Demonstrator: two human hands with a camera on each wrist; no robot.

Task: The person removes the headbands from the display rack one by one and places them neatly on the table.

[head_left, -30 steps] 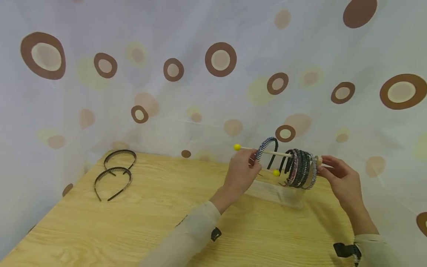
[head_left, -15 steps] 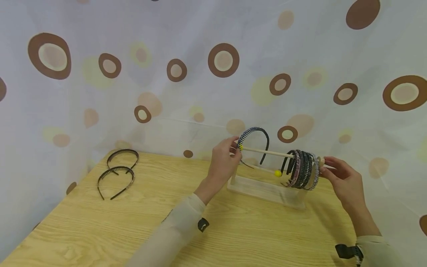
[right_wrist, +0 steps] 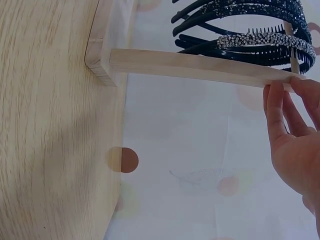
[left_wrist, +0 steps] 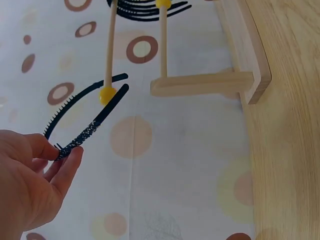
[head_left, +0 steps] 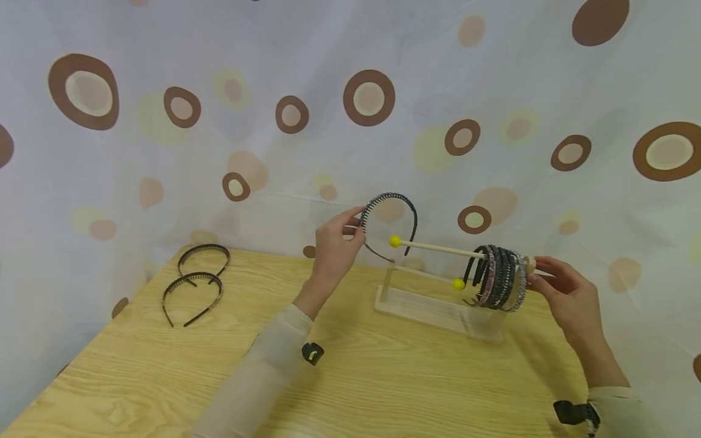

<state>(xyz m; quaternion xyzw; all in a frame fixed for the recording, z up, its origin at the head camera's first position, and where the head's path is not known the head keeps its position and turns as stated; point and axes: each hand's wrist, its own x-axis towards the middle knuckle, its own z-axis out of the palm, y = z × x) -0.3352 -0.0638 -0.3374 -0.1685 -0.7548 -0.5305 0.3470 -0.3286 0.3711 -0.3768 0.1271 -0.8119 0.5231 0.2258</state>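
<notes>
My left hand (head_left: 335, 246) pinches one side of a dark toothed headband (head_left: 390, 195) with blue glitter, held up just off the left end of a wooden rack's upper rod (head_left: 443, 249). In the left wrist view, the headband's free tips lie right around the yellow ball (left_wrist: 107, 95) that caps this rod. At the other end, my right hand (head_left: 569, 298) grips the top of the rack's wooden upright (right_wrist: 200, 66) between thumb and fingers. Several glittery headbands (head_left: 495, 277), pink, black and silver, hang bunched on the rods beside that upright.
Two dark headbands (head_left: 191, 277) lie at the table's back left, one in front of the other. The rack's flat base (head_left: 438, 313) stands on the wooden table (head_left: 383, 383). A second yellow ball (head_left: 458, 284) sits lower. A spotted curtain (head_left: 328, 152) hangs behind the table.
My left hand has drawn the blue headband leftward along the upper rod and up past its yellow ball. The right hand has kept its hold on the upright.
</notes>
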